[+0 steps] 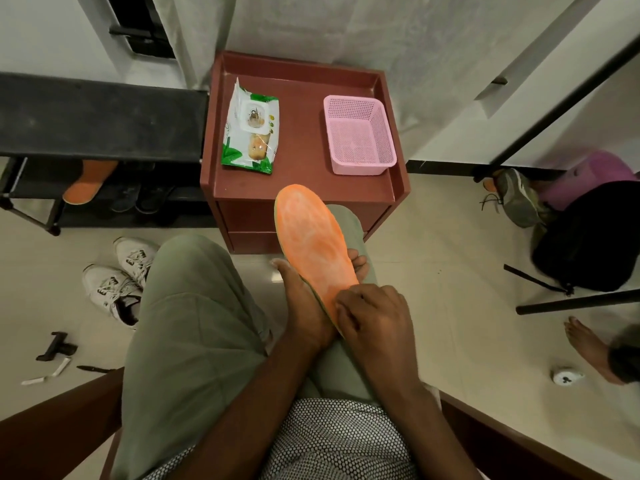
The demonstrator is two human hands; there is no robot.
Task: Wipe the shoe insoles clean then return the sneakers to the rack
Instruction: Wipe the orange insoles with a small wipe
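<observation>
An orange insole (311, 237) with pale worn patches lies tilted over my right knee, toe end pointing away from me. My left hand (304, 303) holds it from below, thumb on its left edge and fingertips showing past its right edge. My right hand (374, 320) sits on the heel end with its fingers curled against the insole; no wipe shows in it. A pair of white sneakers (117, 278) stands on the floor beside my left leg. A second orange insole (88, 181) leans in the black shoe rack (97, 116) at the left.
A red-brown cabinet (304, 181) in front of my knees carries a pack of wet wipes (249, 128) and an empty pink basket (358, 133). At the right are a grey shoe (519, 199), a black bag (588, 237), a black pole and another person's bare foot (588, 348).
</observation>
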